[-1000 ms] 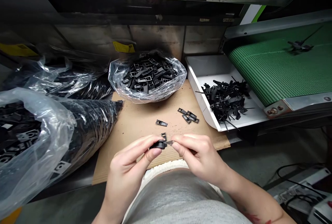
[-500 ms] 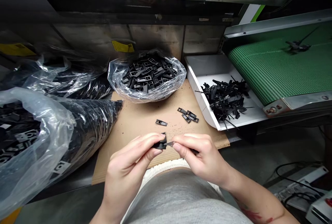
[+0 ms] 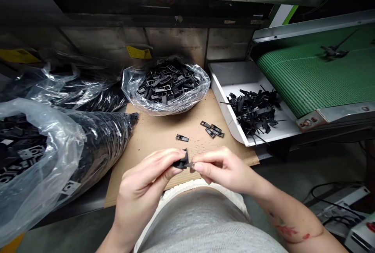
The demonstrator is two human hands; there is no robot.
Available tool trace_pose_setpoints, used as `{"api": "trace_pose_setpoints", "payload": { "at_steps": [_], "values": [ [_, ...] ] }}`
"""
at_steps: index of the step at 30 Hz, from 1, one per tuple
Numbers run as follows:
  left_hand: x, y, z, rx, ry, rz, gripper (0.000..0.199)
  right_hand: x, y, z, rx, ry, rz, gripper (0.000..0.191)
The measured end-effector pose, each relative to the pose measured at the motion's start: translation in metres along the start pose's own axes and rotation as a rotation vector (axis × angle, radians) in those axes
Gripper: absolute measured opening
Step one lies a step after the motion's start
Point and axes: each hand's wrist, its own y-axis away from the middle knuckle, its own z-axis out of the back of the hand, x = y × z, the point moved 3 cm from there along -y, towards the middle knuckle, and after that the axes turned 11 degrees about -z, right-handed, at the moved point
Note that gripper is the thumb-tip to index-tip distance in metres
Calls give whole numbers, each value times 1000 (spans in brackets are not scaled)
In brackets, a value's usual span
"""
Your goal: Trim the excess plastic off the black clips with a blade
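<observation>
My left hand (image 3: pixel 149 179) pinches a black plastic part (image 3: pixel 182 161) between thumb and fingers, low over the cardboard. From the right, my right hand (image 3: pixel 224 169) is closed on a small metal knife blade (image 3: pixel 190 164), whose tip is at the part's right edge. The blade's handle, if there is one, is hidden by my fingers. One loose black part (image 3: pixel 182 138) lies just beyond my hands, and a small cluster of similar parts (image 3: pixel 213 129) rests to its right.
A plastic bag (image 3: pixel 172 109) full of black parts stands behind the cardboard (image 3: pixel 155 132). Larger filled bags (image 3: pixel 96 139) crowd the left. On the right, a white tray (image 3: pixel 231 122) holds dark pieces below a green conveyor belt (image 3: pixel 310 73), which carries another black piece (image 3: pixel 334 51).
My right hand has turned at the wrist, and the blade is now angled differently against the part. My left hand has barely moved. The piece on the conveyor has shifted slightly left.
</observation>
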Motion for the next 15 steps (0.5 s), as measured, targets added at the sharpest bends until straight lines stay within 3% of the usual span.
{"api": "trace_pose_setpoints", "payload": {
  "at_steps": [3,5,10,15],
  "values": [
    [-4,-1,1,37,-65,-75,27,-7,-4,3,263,-267,-181,21],
    [-8,-1,0,48,-110,-133,26,-12,-5,6,357,-363,-233,20],
    [-16,-4,-2,45,-208,-272,26,-20,-5,10,449,-478,-303,19],
    [-9,-5,-7,48,-238,-309,28,-20,-4,9,539,-520,-368,19]
  ]
}}
